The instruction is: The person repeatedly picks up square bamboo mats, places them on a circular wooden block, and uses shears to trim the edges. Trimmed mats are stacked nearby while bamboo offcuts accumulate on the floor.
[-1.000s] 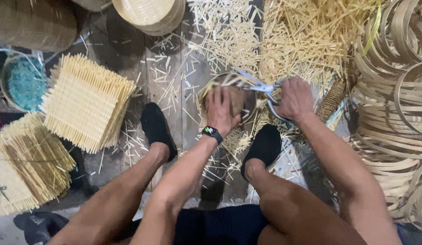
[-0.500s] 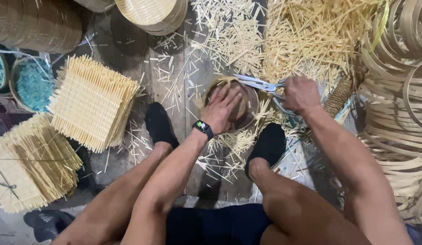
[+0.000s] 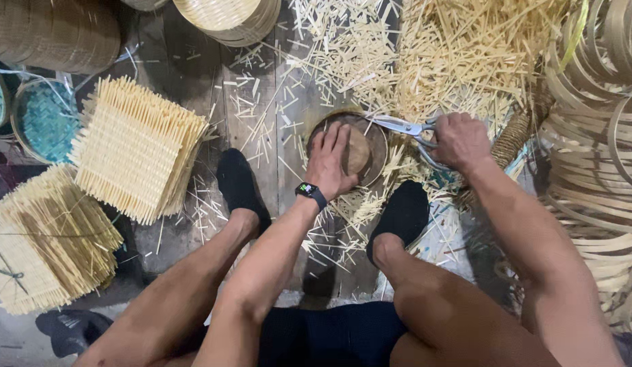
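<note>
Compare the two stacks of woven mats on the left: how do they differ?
The upper stack is pale yellow, while the lower stack looks browner on top. The lower stack is tied with a dark cord; no cord shows on the upper stack. The upper stack lies nearer the left hand; the lower stack runs off the frame's left edge. Both are square, with splint ends sticking out all round.

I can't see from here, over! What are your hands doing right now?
Left hand pressing flat on the round woven basket. Right hand gripping scissors, blades at the basket's rim. Cut straw scraps piled all around.
</note>
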